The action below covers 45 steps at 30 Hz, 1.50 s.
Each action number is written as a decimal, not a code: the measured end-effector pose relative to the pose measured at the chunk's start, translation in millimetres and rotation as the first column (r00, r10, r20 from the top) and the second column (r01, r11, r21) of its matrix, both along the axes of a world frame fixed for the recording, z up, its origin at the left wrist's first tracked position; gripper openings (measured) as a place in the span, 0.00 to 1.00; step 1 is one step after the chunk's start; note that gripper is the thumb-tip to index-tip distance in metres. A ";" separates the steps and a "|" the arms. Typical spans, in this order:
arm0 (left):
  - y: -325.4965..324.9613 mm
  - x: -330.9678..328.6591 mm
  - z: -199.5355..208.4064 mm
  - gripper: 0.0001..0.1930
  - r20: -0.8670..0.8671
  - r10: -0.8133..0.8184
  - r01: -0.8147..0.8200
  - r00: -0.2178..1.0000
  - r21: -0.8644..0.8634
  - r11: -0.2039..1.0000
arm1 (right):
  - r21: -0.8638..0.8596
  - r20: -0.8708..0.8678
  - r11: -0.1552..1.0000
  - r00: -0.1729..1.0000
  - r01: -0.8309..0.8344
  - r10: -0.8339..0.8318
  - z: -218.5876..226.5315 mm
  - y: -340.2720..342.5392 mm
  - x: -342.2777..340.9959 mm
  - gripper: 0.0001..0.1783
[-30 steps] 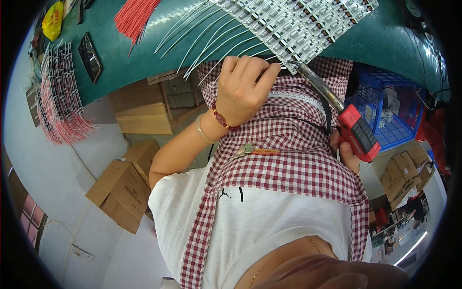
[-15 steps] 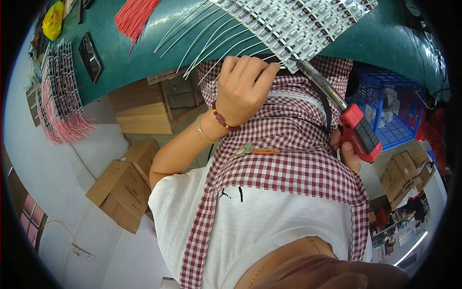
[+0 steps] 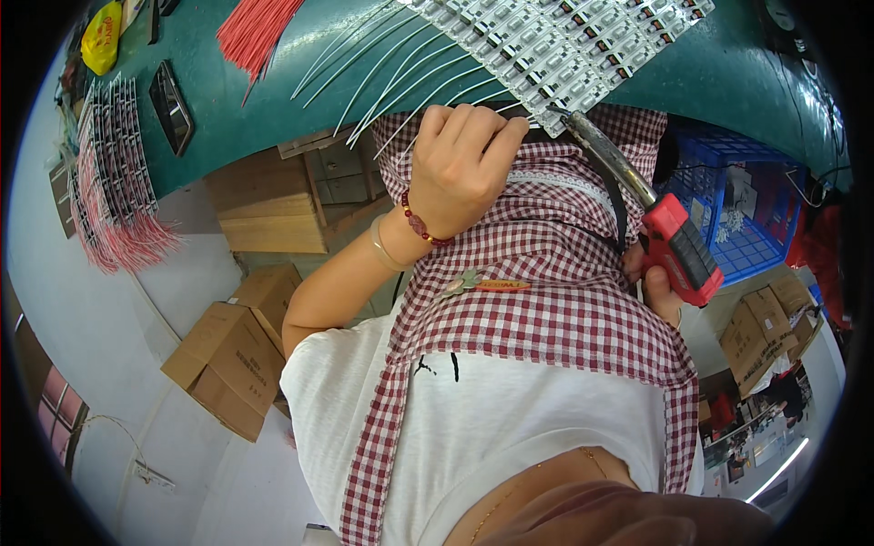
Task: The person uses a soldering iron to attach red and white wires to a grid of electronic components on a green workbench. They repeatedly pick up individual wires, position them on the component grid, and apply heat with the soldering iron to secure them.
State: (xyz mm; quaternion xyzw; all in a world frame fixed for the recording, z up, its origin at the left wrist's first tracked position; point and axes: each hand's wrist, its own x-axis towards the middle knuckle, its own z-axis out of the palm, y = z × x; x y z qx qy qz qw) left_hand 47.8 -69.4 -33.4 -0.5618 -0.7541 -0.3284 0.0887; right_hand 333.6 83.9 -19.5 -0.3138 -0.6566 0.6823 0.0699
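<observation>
My left hand (image 3: 462,164) is curled closed beside the lower corner of a silvery panel (image 3: 555,55) made of rows of small modules. Its fingertips are hidden, but a white wire (image 3: 517,106) shows between the fist and the panel. Several more white wires (image 3: 401,77) fan out leftward from the panel's edge. In my right hand (image 3: 660,289), partly hidden behind the tool, is a soldering iron (image 3: 681,250) with a red and black handle. Its metal shaft slants up to the left, and the tip is at the panel's corner, close to my left fingers.
On the green table (image 3: 218,118) lie a bundle of red wires (image 3: 257,35), a dark phone (image 3: 171,109) and a yellow packet (image 3: 100,38). Strips with red wires (image 3: 118,182) hang over the left edge. A blue crate (image 3: 728,196) stands at right; cardboard boxes (image 3: 228,364) are below left.
</observation>
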 end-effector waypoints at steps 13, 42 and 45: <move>0.3 0.6 -0.6 0.13 0.007 0.013 -0.013 1.000 -0.008 1.000 | 0.109 0.068 0.994 0.997 -0.031 0.024 1.8 -1.2 -3.1 0.24; -12.8 34.2 24.6 0.04 0.932 0.234 0.168 0.278 -0.286 0.943 | 0.093 -0.536 0.446 0.422 0.890 -0.731 36.7 298.0 -52.0 0.13; -6.1 31.4 12.0 0.04 0.965 0.069 0.200 -0.253 -0.017 0.980 | 0.005 -0.598 0.468 0.378 0.884 -0.707 45.8 272.3 -57.5 0.13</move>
